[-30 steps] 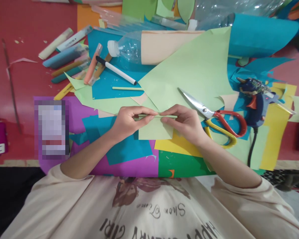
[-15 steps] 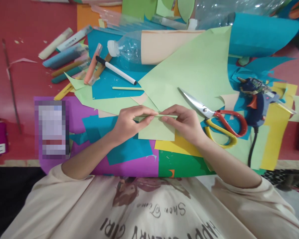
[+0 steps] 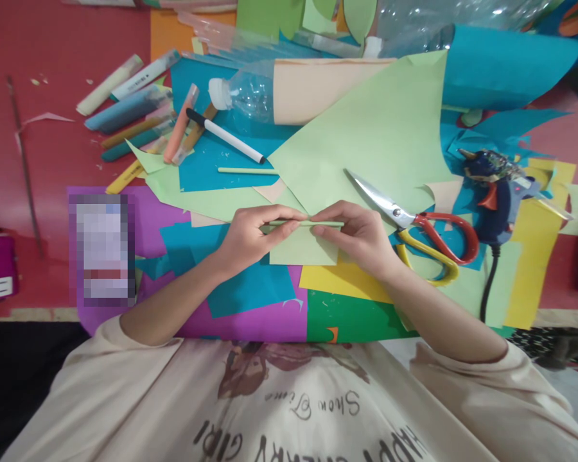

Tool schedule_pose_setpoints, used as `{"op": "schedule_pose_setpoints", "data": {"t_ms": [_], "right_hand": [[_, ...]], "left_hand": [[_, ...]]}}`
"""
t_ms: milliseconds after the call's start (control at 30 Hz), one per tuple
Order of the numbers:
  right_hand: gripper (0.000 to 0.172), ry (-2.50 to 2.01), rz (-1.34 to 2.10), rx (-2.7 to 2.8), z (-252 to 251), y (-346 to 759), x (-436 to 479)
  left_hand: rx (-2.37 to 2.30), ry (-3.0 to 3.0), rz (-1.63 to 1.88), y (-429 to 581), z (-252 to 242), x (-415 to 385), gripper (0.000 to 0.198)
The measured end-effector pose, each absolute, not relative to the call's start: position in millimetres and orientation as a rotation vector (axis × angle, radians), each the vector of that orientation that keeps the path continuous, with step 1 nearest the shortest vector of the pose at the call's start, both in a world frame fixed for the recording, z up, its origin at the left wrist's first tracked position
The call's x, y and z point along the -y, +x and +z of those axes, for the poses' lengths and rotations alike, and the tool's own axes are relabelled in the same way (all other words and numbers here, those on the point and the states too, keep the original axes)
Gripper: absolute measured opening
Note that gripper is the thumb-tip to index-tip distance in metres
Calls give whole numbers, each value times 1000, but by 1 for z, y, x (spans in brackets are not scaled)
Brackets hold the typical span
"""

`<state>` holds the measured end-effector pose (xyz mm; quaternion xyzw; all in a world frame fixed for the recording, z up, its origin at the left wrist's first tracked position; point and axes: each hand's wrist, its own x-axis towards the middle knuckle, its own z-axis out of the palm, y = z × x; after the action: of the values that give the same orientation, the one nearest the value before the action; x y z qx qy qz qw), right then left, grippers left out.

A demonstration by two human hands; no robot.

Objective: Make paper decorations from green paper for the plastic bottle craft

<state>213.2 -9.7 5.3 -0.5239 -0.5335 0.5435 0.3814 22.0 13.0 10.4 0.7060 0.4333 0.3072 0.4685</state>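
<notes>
Both hands pinch a piece of light green paper (image 3: 303, 249) whose upper edge is rolled into a thin tube. My left hand (image 3: 257, 234) is closed on the left part of the roll, thumb below and fingers above. On the right part, my right hand (image 3: 354, 234) grips it the same way, the fingertips of both hands almost meeting. The unrolled part of the paper hangs flat toward my body. A finished-looking thin green paper stick (image 3: 248, 171) lies above my left hand. Scissors (image 3: 399, 215) with red and yellow handles rest, blades apart, beside my right hand.
A large light green sheet (image 3: 376, 135) spreads beyond my hands. A paper-wrapped bottle (image 3: 250, 96), a black-and-white pen (image 3: 226, 136) and several markers (image 3: 125, 106) lie further back. A blue glue gun (image 3: 503, 192) with its cord is at right, a blurred-out phone (image 3: 103, 247) at left.
The flat part of the light green paper has become slightly shorter as its lower edge moved up toward the roll. Both hands stay in nearly the same place.
</notes>
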Motion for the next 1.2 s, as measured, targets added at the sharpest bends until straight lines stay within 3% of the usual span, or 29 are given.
{"op": "schedule_pose_setpoints", "data": {"t_ms": [467, 900, 1200], "right_hand": [[21, -1367, 1476, 1246, 7, 212, 8], [16, -1340, 1480, 1233, 5, 213, 8], [31, -1391, 1436, 1274, 5, 212, 7]], "left_hand": [[-1058, 1888, 892, 21, 9, -11, 10], [-946, 1993, 948, 21, 5, -13, 9], [-955, 1961, 965, 21, 5, -13, 5]]}}
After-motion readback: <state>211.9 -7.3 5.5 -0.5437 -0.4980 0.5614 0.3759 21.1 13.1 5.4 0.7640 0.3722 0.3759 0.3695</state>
